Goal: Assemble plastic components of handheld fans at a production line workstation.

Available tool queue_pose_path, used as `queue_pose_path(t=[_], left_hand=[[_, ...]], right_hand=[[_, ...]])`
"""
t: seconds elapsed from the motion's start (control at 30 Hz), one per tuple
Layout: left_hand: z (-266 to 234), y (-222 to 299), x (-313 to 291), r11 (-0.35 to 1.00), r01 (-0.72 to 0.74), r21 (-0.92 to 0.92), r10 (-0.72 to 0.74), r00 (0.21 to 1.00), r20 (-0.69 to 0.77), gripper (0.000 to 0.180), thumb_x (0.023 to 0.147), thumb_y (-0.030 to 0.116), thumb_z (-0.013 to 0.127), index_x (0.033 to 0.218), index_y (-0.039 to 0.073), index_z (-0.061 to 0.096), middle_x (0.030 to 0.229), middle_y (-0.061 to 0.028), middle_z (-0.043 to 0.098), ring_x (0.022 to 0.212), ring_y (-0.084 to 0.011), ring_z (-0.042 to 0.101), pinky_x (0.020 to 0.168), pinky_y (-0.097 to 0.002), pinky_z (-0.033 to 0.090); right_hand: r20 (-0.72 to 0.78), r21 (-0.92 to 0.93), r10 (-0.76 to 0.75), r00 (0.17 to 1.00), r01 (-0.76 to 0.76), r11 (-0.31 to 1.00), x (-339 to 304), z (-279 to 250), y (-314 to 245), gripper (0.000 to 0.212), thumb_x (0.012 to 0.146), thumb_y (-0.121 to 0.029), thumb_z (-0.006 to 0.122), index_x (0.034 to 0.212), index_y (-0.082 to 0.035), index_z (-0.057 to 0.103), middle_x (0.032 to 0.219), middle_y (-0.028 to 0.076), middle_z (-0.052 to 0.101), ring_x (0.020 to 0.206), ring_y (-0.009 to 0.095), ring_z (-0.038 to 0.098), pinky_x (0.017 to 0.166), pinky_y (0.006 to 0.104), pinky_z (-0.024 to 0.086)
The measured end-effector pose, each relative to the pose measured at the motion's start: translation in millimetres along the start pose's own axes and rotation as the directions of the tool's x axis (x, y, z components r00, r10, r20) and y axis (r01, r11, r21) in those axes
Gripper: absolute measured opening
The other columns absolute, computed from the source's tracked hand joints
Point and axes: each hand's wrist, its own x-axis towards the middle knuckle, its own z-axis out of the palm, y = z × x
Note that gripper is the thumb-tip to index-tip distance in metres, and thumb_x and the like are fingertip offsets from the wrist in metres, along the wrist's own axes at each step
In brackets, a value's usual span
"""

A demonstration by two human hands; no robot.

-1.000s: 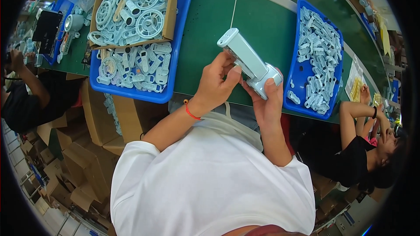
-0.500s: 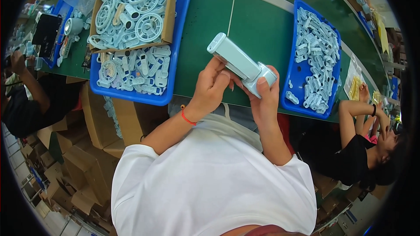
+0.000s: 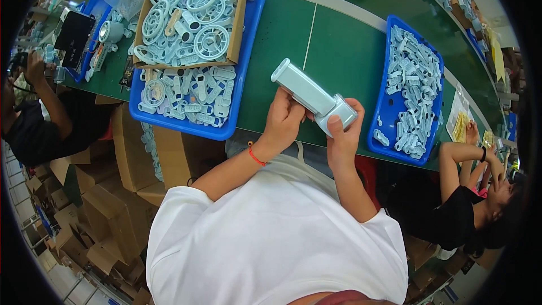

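A long pale-blue plastic housing [image 3: 309, 94] is held in front of my body, above the near edge of the green table [image 3: 282, 34]. It slants, with its rounded narrow end up to the left and its wider squared end low to the right. My left hand [image 3: 284, 120] is closed on the left part from below, its fingers partly hidden behind the piece. My right hand [image 3: 344, 138] grips the wider end, thumb lying across the near face and the other fingers behind it.
To the left, a blue tray [image 3: 226, 130] holds small pale-blue parts, with a cardboard box [image 3: 238, 39] of rings and covers on it. On the right stands another blue tray [image 3: 393, 93] of small parts. Co-workers sit at both sides. Cardboard boxes [image 3: 116, 217] stand at lower left.
The whole view has shifted, so the trays and table appear lower and further right. The left fingers have drawn in under the housing. Both hands still hold it at a similar slant.
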Motion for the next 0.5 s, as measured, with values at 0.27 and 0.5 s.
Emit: queue_pose_path(t=[0.27, 0.5], left_hand=[[-22.8, 39.4, -6.0, 0.785, -0.116, 0.609, 0.01, 0.985, 0.174, 0.023, 0.081, 0.004, 0.055, 0.104, 0.003, 0.053, 0.069, -0.0056, 0.058, 0.057, -0.0159, 0.056, 0.05, -0.0271, 0.043], [-3.4, 63.2, 5.2, -0.148, -0.626, 0.766, 0.226, 0.733, 0.642, 0.069, 0.062, 0.012, 0.072, 0.126, 0.016, 0.046, 0.108, -0.0075, 0.05, 0.097, -0.0228, 0.05, 0.083, -0.0381, 0.039]], right_hand=[[-0.018, -0.155, -0.179, 0.984, 0.174, 0.972, 12.5, -19.3, -11.9, 0.065, 0.073, -0.026, 0.072, 0.124, -0.007, 0.037, 0.111, 0.01, 0.047, 0.099, 0.02, 0.049, 0.084, 0.0308, 0.042], [0.345, -0.352, -0.027, 0.938, 0.155, 0.923, 29.4, -11.4, -50.7, 0.064, 0.077, -0.032, 0.07, 0.125, -0.005, 0.039, 0.113, 0.01, 0.047, 0.094, 0.019, 0.052, 0.076, 0.0293, 0.046]])
